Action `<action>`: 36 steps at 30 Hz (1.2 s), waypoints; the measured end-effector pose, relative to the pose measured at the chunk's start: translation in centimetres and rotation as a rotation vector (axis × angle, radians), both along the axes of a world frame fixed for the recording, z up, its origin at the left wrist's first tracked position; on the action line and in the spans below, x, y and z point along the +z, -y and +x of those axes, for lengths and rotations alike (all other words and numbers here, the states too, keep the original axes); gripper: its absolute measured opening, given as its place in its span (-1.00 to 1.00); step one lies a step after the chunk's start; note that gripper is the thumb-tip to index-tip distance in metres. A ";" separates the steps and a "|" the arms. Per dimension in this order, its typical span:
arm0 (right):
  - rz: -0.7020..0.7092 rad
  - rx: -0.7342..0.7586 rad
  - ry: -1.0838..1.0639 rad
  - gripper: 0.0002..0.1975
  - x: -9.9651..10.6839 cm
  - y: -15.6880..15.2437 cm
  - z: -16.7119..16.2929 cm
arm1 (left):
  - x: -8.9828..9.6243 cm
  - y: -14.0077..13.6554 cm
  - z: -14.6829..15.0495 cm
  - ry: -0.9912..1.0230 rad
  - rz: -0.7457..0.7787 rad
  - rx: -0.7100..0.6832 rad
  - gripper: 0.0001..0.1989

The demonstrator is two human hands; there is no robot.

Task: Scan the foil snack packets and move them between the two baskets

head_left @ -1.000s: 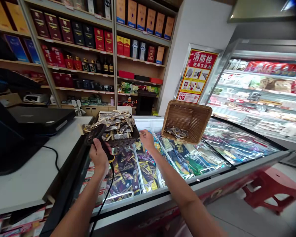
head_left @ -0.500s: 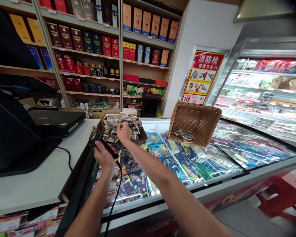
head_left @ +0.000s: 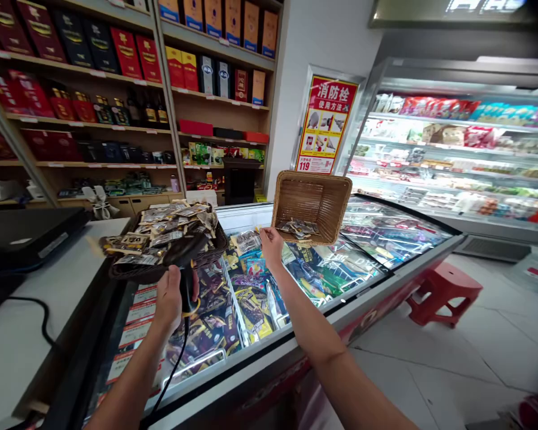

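Wrapped round the handle of a black barcode scanner (head_left: 187, 286), my left hand (head_left: 168, 295) is closed below the scanner's blurred head. A cord hangs from the grip. My right hand (head_left: 272, 243) pinches a small snack packet (head_left: 247, 240) over the freezer glass, between two baskets. On the left, a dark woven basket (head_left: 141, 273) is heaped with similar small packets (head_left: 174, 222). To the right of my right hand, a tan wicker basket (head_left: 328, 200) stands tilted with its opening towards me. A few packets (head_left: 298, 227) lie in its lower part.
Below my hands is a glass-topped chest freezer (head_left: 233, 373) full of bagged goods. A counter (head_left: 18, 334) with a black device (head_left: 31, 236) is at left. Shelves of boxed bottles, a lit refrigerated case (head_left: 452, 155) and a red stool (head_left: 446, 292) surround it.
My right hand has left the dark basket and moved right with a packet towards the tan basket. The scanner in my left hand has turned more upright. The view has swung right.
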State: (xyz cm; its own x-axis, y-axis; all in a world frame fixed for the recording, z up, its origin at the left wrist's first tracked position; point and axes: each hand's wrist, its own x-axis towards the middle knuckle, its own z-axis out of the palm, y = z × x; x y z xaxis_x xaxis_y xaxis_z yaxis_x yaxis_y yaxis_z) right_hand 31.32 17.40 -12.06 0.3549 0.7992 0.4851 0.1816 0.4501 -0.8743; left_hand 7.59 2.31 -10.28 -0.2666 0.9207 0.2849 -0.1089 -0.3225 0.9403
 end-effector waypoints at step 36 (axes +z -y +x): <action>-0.323 0.216 -0.301 -0.64 -0.6 -1.4 3.1 | -1.9 -0.6 0.3 -0.318 -0.240 -0.229 -0.41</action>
State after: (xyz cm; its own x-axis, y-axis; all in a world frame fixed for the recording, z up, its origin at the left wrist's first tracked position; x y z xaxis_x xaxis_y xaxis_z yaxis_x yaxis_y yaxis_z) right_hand 34.38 18.82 -12.69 0.2509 0.9626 0.1019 -0.1680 0.1470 -0.9748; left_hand 7.87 2.95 -12.20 0.0178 0.9957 0.0913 0.1546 -0.0930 0.9836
